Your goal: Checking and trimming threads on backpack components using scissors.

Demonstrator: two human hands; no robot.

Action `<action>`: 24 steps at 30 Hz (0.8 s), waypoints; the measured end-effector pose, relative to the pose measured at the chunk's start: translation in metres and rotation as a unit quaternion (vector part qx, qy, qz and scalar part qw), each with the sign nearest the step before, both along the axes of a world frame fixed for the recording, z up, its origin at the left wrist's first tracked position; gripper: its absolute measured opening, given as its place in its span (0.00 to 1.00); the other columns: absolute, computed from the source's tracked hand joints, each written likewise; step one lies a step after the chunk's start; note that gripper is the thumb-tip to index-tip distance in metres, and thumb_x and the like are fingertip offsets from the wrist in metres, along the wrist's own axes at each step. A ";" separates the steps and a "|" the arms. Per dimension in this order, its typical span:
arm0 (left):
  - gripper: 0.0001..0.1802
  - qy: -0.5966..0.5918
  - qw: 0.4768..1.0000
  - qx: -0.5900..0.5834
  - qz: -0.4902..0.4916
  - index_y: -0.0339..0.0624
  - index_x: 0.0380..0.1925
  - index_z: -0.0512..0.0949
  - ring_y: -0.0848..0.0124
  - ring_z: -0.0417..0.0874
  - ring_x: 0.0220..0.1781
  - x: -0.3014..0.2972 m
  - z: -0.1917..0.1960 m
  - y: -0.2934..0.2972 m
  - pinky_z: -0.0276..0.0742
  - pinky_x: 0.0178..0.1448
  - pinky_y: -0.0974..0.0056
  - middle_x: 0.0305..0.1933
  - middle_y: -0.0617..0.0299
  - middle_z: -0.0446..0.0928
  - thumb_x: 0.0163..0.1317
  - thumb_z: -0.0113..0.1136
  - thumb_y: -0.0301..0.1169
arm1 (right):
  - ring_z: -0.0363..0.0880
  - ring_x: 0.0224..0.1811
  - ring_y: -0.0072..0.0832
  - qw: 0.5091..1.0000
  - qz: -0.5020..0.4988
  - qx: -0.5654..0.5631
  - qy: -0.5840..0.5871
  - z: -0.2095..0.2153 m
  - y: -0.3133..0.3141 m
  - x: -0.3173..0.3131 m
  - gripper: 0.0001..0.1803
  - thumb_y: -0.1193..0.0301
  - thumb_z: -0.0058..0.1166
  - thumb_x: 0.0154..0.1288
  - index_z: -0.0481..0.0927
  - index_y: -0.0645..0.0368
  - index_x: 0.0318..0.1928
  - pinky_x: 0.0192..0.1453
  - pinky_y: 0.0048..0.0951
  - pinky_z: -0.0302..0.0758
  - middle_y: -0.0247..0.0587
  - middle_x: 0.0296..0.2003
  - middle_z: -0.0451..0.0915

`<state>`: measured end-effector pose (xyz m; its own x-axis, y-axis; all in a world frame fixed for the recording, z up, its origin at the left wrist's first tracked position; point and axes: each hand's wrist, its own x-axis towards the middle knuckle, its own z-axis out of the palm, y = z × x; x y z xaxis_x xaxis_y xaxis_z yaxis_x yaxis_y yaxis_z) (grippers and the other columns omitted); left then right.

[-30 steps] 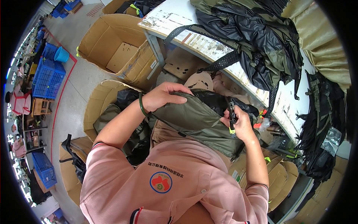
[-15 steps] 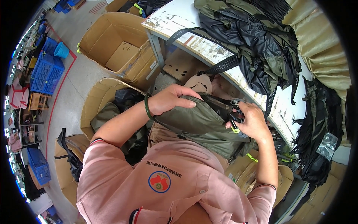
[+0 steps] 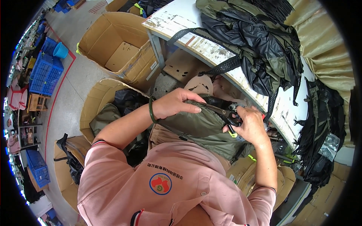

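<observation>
An olive-green fabric bag or garment piece (image 3: 190,126) with black trim lies across my lap. My left hand (image 3: 169,106) pinches its upper edge between thumb and fingers. A pair of black scissors (image 3: 227,115) is in my right hand (image 3: 250,126), its fingers around the handles. The blades point left along the fabric's dark edge, toward my left fingertips. How far the blades are apart is hard to make out against the dark trim. A yellow-green tag or cord end (image 3: 232,134) shows beneath the right hand.
Ahead to the right stands a worn white table (image 3: 173,19) bearing a heap of olive and black fabric (image 3: 260,49) with hanging straps. Dark straps (image 3: 320,124) drape at the right. Cardboard boxes (image 3: 113,41) stand to my left, one holding similar fabric (image 3: 107,118). Blue crates (image 3: 47,71) line the far left.
My right hand and the scissors have shifted slightly, the blades now lying closer to my left fingers. My left hand has moved a little to the right and keeps its pinch.
</observation>
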<state>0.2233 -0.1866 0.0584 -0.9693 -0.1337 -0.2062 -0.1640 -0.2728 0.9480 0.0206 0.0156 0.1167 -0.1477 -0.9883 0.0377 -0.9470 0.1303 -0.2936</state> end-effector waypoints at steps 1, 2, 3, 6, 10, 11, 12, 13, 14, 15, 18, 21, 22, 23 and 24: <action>0.17 0.012 1.000 0.001 -0.003 0.35 0.50 0.79 0.79 0.77 0.48 0.000 -0.002 0.001 0.71 0.55 0.71 0.47 0.63 0.81 0.59 0.64 0.25 | 0.78 0.26 0.44 1.000 0.001 -0.003 -0.006 -0.002 0.001 0.000 0.32 0.45 0.72 0.35 0.74 0.59 0.24 0.39 0.38 0.72 0.42 0.19 0.76; 0.17 0.025 1.000 0.002 -0.006 0.35 0.49 0.79 0.80 0.77 0.47 0.000 -0.002 0.001 0.71 0.54 0.72 0.46 0.64 0.81 0.59 0.63 0.26 | 0.78 0.26 0.44 1.000 0.002 -0.003 -0.007 -0.004 0.002 -0.001 0.32 0.45 0.72 0.35 0.74 0.59 0.24 0.39 0.38 0.72 0.42 0.19 0.76; 0.17 0.024 1.000 0.002 -0.005 0.35 0.49 0.79 0.80 0.77 0.47 0.000 -0.002 0.001 0.71 0.54 0.72 0.46 0.64 0.81 0.59 0.63 0.26 | 0.78 0.26 0.44 1.000 -0.006 0.011 -0.013 -0.006 0.004 0.000 0.32 0.45 0.72 0.35 0.74 0.59 0.25 0.37 0.39 0.72 0.42 0.19 0.76; 0.16 0.029 1.000 -0.001 -0.011 0.35 0.49 0.80 0.80 0.77 0.47 0.001 0.000 0.002 0.71 0.54 0.72 0.45 0.64 0.81 0.59 0.63 0.25 | 0.77 0.26 0.46 0.998 -0.018 0.033 -0.045 -0.007 0.006 0.001 0.30 0.49 0.74 0.35 0.74 0.61 0.26 0.34 0.39 0.72 0.46 0.19 0.76; 0.17 0.034 0.999 -0.019 -0.030 0.35 0.49 0.79 0.79 0.77 0.49 0.000 0.004 0.002 0.70 0.56 0.71 0.48 0.63 0.80 0.60 0.62 0.24 | 0.78 0.26 0.44 0.986 -0.074 -0.012 -0.150 -0.014 0.008 0.002 0.27 0.55 0.76 0.37 0.75 0.61 0.28 0.32 0.37 0.73 0.44 0.21 0.77; 0.17 0.034 0.998 -0.026 -0.043 0.35 0.50 0.78 0.77 0.77 0.51 0.000 0.005 0.002 0.70 0.58 0.70 0.50 0.61 0.80 0.60 0.62 0.23 | 0.78 0.26 0.44 0.986 -0.075 -0.013 -0.149 -0.013 0.005 0.004 0.27 0.55 0.76 0.37 0.75 0.61 0.28 0.32 0.37 0.73 0.44 0.21 0.77; 0.17 0.034 0.998 -0.027 -0.045 0.35 0.50 0.78 0.77 0.77 0.51 -0.004 0.007 0.004 0.70 0.58 0.70 0.50 0.61 0.80 0.60 0.62 0.23 | 0.76 0.26 0.41 0.968 -0.079 -0.041 -0.234 -0.005 -0.004 0.010 0.24 0.60 0.75 0.40 0.76 0.61 0.30 0.33 0.35 0.72 0.44 0.22 0.76; 0.17 0.075 0.996 -0.040 -0.033 0.35 0.50 0.78 0.77 0.77 0.51 -0.008 0.012 0.008 0.70 0.57 0.69 0.49 0.62 0.79 0.59 0.63 0.23 | 0.75 0.25 0.39 0.942 -0.081 -0.069 -0.317 0.003 -0.015 0.016 0.21 0.64 0.75 0.43 0.76 0.61 0.31 0.34 0.33 0.72 0.45 0.23 0.75; 0.16 0.117 0.992 -0.053 -0.021 0.36 0.49 0.77 0.77 0.76 0.50 -0.010 0.018 0.010 0.71 0.57 0.68 0.48 0.63 0.79 0.59 0.63 0.24 | 0.75 0.25 0.39 0.942 -0.083 -0.071 -0.317 0.011 -0.025 0.022 0.21 0.64 0.75 0.43 0.76 0.61 0.31 0.34 0.33 0.72 0.45 0.23 0.75; 0.16 0.118 0.991 -0.054 -0.027 0.36 0.49 0.77 0.77 0.76 0.50 -0.011 0.024 0.011 0.71 0.57 0.68 0.48 0.63 0.79 0.59 0.63 0.24 | 0.73 0.26 0.37 0.946 -0.012 -0.066 -0.317 0.021 -0.036 0.027 0.19 0.67 0.73 0.46 0.76 0.62 0.33 0.35 0.32 0.71 0.45 0.24 0.75; 0.16 0.110 0.982 -0.150 0.034 0.37 0.46 0.76 0.75 0.78 0.47 -0.011 0.053 0.018 0.71 0.54 0.67 0.44 0.63 0.79 0.58 0.64 0.25 | 0.70 0.29 0.23 0.934 0.058 -0.053 -0.348 0.021 -0.051 0.014 0.14 0.76 0.67 0.50 0.76 0.65 0.35 0.37 0.29 0.71 0.37 0.26 0.76; 0.14 0.333 0.795 -0.460 0.214 0.38 0.40 0.76 0.69 0.79 0.37 0.017 0.068 0.026 0.73 0.47 0.65 0.35 0.61 0.78 0.55 0.67 0.28 | 0.68 0.32 0.16 0.918 0.031 -0.157 -0.362 0.061 -0.060 -0.004 0.11 0.76 0.66 0.52 0.76 0.61 0.35 0.38 0.23 0.69 0.29 0.27 0.74; 0.15 0.355 0.820 -0.428 0.136 0.38 0.43 0.75 0.69 0.79 0.38 0.032 0.061 0.031 0.73 0.47 0.65 0.33 0.60 0.78 0.57 0.66 0.29 | 0.68 0.33 0.15 0.928 0.044 -0.224 -0.294 0.080 -0.063 -0.008 0.12 0.75 0.66 0.52 0.76 0.58 0.34 0.38 0.19 0.66 0.26 0.29 0.72; 0.18 0.207 0.910 -0.359 0.010 0.37 0.43 0.75 0.68 0.80 0.38 0.037 0.058 0.043 0.73 0.46 0.64 0.32 0.59 0.78 0.56 0.67 0.32 | 0.72 0.36 0.17 0.943 0.029 -0.227 -0.239 0.105 -0.065 -0.009 0.09 0.77 0.63 0.55 0.77 0.61 0.36 0.42 0.22 0.70 0.30 0.30 0.75; 0.20 0.044 0.953 -0.277 -0.117 0.36 0.44 0.75 0.66 0.80 0.38 0.036 0.056 0.055 0.74 0.45 0.64 0.30 0.59 0.78 0.56 0.68 0.36 | 0.77 0.38 0.18 0.955 0.015 -0.230 -0.185 0.133 -0.066 -0.010 0.08 0.79 0.59 0.58 0.78 0.63 0.39 0.45 0.24 0.74 0.33 0.32 0.78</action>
